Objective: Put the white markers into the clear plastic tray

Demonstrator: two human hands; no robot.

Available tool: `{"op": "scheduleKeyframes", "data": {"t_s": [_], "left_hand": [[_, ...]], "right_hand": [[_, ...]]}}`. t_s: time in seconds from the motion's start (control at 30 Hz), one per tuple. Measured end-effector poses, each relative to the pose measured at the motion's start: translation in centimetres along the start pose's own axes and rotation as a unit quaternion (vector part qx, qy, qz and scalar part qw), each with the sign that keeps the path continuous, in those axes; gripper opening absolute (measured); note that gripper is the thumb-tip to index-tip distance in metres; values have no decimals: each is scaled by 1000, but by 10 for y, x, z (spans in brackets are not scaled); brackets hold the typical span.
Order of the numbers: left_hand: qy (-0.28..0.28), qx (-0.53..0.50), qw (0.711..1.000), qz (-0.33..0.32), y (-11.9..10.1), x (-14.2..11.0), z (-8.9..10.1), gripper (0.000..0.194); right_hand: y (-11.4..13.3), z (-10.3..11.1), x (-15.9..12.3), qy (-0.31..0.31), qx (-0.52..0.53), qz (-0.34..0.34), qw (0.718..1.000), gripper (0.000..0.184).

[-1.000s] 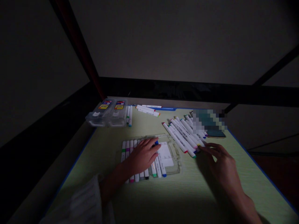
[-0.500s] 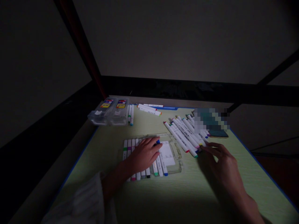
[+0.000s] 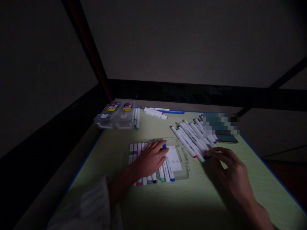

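Note:
My left hand (image 3: 153,158) lies palm down, fingers stretched out, over a row of white markers (image 3: 138,150) in an open clear plastic case (image 3: 187,171). It hides the middle of the row; coloured marker ends show above and below it. To the right, my right hand (image 3: 231,169) is at the near end of a loose pile of white markers (image 3: 189,140). Its thumb and fingertips pinch the end of a marker there, which the fingers partly hide. A white paper insert (image 3: 174,158) shows in the case's right part.
Two clear plastic cases (image 3: 114,118) with labels stand at the far left, two markers (image 3: 137,118) beside them. Several more markers (image 3: 155,112) lie by a blue strip (image 3: 176,112) at the back. A flat, partly blurred object (image 3: 226,138) rests beyond the pile on the pale green table (image 3: 192,204).
The view has shifted slightly, so everything appears a little farther right. My left hand keeps its place on the case; my right fingertips stay at the pile's near end.

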State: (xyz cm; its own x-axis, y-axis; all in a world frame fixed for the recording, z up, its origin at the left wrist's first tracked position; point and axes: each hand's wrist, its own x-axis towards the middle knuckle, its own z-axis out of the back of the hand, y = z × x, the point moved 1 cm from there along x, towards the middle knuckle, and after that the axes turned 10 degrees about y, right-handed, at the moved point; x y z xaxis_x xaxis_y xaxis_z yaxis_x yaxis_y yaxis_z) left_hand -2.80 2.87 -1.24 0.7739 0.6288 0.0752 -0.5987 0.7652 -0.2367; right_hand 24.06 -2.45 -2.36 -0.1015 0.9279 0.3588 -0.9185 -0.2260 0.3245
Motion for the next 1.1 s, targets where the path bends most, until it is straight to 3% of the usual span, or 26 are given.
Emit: {"op": "scheduleKeyframes", "data": {"t_s": [0.9,1.1], "left_hand": [[-19,-18,1000,-5,2,2,-3,25],[-33,-4,999,19,-1,2,1,29]], "right_hand": [[2,-4,-1,27,18,42,999,24],[2,-8,-1,27,18,57,998,24]]}}
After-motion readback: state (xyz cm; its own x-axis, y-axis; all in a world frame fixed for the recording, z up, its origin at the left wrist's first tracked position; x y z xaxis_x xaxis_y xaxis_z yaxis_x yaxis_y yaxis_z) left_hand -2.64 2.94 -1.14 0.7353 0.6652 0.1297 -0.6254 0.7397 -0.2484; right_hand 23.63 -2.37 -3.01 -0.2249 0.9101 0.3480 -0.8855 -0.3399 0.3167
